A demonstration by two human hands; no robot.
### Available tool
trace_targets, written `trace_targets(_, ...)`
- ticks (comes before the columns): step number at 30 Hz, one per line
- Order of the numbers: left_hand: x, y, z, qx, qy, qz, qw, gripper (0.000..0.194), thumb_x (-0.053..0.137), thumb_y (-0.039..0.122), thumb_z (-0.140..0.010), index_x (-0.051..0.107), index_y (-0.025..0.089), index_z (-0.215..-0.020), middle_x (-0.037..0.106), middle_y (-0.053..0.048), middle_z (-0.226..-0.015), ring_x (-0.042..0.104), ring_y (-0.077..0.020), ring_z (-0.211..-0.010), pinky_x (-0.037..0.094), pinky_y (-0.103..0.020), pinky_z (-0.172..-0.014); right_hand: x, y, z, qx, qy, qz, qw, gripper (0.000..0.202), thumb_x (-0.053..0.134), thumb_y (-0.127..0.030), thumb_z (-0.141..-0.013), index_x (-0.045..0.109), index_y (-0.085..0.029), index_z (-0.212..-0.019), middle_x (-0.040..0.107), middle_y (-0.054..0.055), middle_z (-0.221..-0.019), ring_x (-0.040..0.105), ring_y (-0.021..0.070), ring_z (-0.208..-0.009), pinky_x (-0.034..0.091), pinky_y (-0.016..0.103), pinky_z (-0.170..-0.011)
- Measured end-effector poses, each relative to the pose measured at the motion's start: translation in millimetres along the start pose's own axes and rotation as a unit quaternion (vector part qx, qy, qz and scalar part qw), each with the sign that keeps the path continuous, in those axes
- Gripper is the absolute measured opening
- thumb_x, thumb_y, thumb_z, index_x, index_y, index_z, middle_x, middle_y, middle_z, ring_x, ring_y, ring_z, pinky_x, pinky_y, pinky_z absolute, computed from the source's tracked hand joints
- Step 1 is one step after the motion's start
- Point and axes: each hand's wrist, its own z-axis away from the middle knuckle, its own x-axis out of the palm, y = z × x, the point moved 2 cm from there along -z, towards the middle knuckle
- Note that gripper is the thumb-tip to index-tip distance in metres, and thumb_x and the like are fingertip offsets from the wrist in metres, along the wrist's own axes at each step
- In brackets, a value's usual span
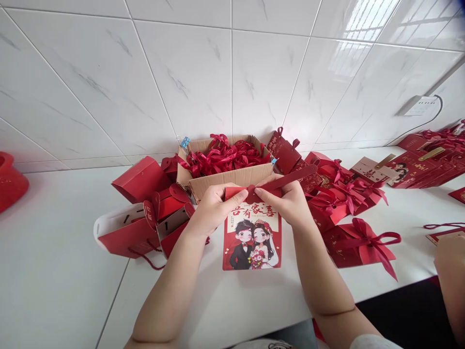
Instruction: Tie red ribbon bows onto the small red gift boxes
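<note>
A red gift box (252, 242) with a cartoon bride and groom on its front hangs upright between my hands. My left hand (223, 206) grips its upper left corner, the thumb pressed near a small round red piece at the top middle. At the upper right corner, my right hand (283, 198) pinches the box with its thumb close to the same piece. A dark red strap (300, 175) sticks out from the top toward the upper right, past my right hand. The fingers behind the box are hidden.
Behind stands a cardboard box (232, 183) of red ribbons (228, 156). Open red boxes (125, 232) lie left, ribboned boxes (359, 242) right. A red container (10, 182) is far left; another person's arm (450, 276) is at the right edge.
</note>
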Motion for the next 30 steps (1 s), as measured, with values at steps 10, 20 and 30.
trace_targets(10,0.5,0.6,-0.1,-0.003,0.002,0.002,1.0,0.032,0.064,0.047,-0.079,0.063,0.016,-0.078,0.059,-0.001,-0.067,0.056,-0.0138,-0.06,0.046,-0.025,-0.056,-0.3,0.0,0.4,0.004,0.019,0.006,1.0,0.015,0.071,-0.031,-0.073,0.069,-0.016,-0.074,0.069,0.003,-0.068,0.062,0.0159,-0.062,0.05,0.027,-0.055)
trace_targets(20,-0.2,-0.6,1.1,0.018,0.008,-0.021,1.0,0.034,0.06,0.049,-0.082,0.06,0.016,-0.075,0.054,0.0,-0.066,0.052,-0.012,-0.06,0.042,-0.024,-0.054,1.4,0.7,1.0,0.008,0.024,-0.006,1.0,0.014,0.071,-0.03,-0.074,0.07,-0.016,-0.076,0.07,0.004,-0.07,0.063,0.0167,-0.064,0.05,0.028,-0.056)
trace_targets(30,2.2,6.6,2.8,0.038,0.044,-0.025,0.998,0.031,0.066,0.043,-0.078,0.058,0.015,-0.067,0.043,0.003,-0.059,0.041,-0.0094,-0.056,0.033,-0.022,-0.051,1.5,-1.1,1.3,-0.006,0.031,-0.008,0.999,0.012,0.071,-0.028,-0.075,0.072,-0.016,-0.076,0.072,0.005,-0.072,0.065,0.0177,-0.066,0.052,0.029,-0.06)
